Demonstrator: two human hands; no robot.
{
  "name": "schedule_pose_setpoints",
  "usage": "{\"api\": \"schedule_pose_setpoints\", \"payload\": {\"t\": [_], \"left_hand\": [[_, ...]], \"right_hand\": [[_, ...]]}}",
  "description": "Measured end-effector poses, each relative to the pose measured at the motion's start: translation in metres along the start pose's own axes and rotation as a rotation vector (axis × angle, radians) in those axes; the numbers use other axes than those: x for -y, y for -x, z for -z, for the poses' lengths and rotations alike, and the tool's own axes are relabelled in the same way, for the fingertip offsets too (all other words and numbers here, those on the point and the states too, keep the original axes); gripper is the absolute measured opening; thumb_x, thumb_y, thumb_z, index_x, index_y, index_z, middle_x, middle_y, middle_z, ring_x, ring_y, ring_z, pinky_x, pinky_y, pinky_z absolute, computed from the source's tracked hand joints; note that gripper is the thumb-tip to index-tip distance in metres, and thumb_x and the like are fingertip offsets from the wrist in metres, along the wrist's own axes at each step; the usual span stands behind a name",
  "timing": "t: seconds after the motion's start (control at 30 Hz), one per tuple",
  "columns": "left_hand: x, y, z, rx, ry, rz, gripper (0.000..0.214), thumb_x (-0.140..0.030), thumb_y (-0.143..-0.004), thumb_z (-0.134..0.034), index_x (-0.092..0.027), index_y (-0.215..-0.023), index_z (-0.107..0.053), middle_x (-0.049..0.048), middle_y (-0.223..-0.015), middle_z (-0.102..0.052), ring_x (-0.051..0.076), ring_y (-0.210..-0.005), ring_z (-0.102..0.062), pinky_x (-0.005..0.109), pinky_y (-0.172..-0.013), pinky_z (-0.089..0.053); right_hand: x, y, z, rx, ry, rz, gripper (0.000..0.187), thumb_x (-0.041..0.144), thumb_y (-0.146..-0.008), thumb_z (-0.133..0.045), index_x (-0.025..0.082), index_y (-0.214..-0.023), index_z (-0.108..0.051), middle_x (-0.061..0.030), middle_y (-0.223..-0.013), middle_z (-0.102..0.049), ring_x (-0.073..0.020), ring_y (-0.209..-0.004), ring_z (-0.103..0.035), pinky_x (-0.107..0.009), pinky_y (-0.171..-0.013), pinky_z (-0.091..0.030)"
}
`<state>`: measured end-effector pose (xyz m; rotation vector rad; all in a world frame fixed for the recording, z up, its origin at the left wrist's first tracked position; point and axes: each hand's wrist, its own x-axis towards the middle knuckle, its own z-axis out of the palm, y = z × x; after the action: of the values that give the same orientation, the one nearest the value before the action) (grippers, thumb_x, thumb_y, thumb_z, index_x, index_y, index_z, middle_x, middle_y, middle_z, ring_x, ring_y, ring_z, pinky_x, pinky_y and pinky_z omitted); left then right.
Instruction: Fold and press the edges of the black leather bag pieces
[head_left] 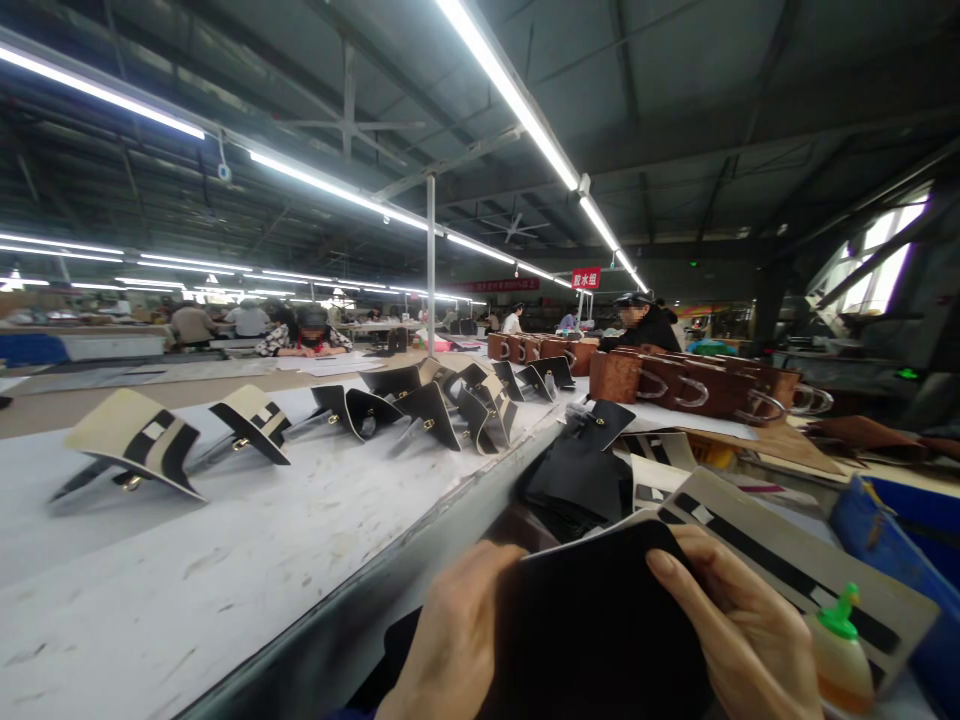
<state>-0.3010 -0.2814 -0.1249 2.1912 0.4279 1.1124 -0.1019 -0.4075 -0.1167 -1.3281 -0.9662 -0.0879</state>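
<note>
A black leather-like panel (592,620) with a pale edge stands up close in front of me, gripped from both sides. My left hand (457,620) pinches its left edge, a little blurred. On the opposite edge my right hand (739,620) holds the top right corner, thumb on the near face and fingers behind. Just beyond lies a stack of black pieces (577,490). Cream panels with a black band (780,550) rest behind my right hand. Beside that hand stands a glue bottle (840,650) with a green nozzle.
Several cream-and-black flaps with metal clasps (142,440) stand on the white table (225,570) at left. Brown bags with wrapped handles (690,390) line the right bench. A blue bin (892,560) sits at far right. Co-workers (307,335) sit at tables further back.
</note>
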Motion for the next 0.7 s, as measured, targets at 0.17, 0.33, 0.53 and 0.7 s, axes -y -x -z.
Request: {"api": "schedule_pose_setpoints", "payload": {"t": [0.17,0.33,0.53,0.7], "left_hand": [[0.004,0.005,-0.021,-0.114,-0.008,-0.193,0.036,-0.009,-0.097,-0.042,-0.018,-0.122,-0.066,0.0085,-0.099,-0.070,0.019,-0.089,-0.068,0.028,-0.078,-0.054],[-0.003,-0.002,-0.032,-0.205,-0.101,-0.456,0.046,-0.005,-0.095,-0.052,-0.021,-0.139,-0.055,0.0068,-0.089,-0.069,0.018,-0.075,-0.063,0.029,-0.066,-0.052],[-0.006,-0.009,-0.037,-0.280,-0.101,-0.606,0.040,-0.001,-0.092,-0.056,-0.013,-0.129,-0.062,0.0049,-0.076,-0.066,0.014,-0.065,-0.062,0.025,-0.058,-0.052],[0.000,-0.002,-0.043,-0.434,-0.030,-0.612,0.030,-0.010,-0.096,-0.055,-0.018,-0.121,-0.070,0.0020,-0.069,-0.065,0.012,-0.055,-0.057,0.022,-0.050,-0.047]], "right_hand": [[-0.009,-0.001,0.005,0.028,-0.050,-0.033,0.028,0.048,-0.080,-0.077,0.022,-0.072,-0.069,-0.0047,-0.086,-0.072,-0.0210,-0.073,-0.066,-0.026,-0.060,-0.053],[0.001,0.005,0.004,0.072,-0.120,-0.069,0.026,0.047,-0.081,-0.077,0.023,-0.073,-0.070,-0.0043,-0.085,-0.072,-0.0198,-0.071,-0.066,-0.024,-0.060,-0.052],[0.017,0.012,0.002,0.084,-0.071,0.078,0.020,0.040,-0.085,-0.074,0.025,-0.072,-0.071,-0.0036,-0.083,-0.071,-0.0188,-0.071,-0.066,-0.024,-0.063,-0.053],[0.025,0.015,0.001,0.047,-0.145,0.165,0.013,0.035,-0.085,-0.075,0.027,-0.076,-0.071,-0.0040,-0.085,-0.070,-0.0188,-0.074,-0.068,-0.023,-0.063,-0.056]]}}
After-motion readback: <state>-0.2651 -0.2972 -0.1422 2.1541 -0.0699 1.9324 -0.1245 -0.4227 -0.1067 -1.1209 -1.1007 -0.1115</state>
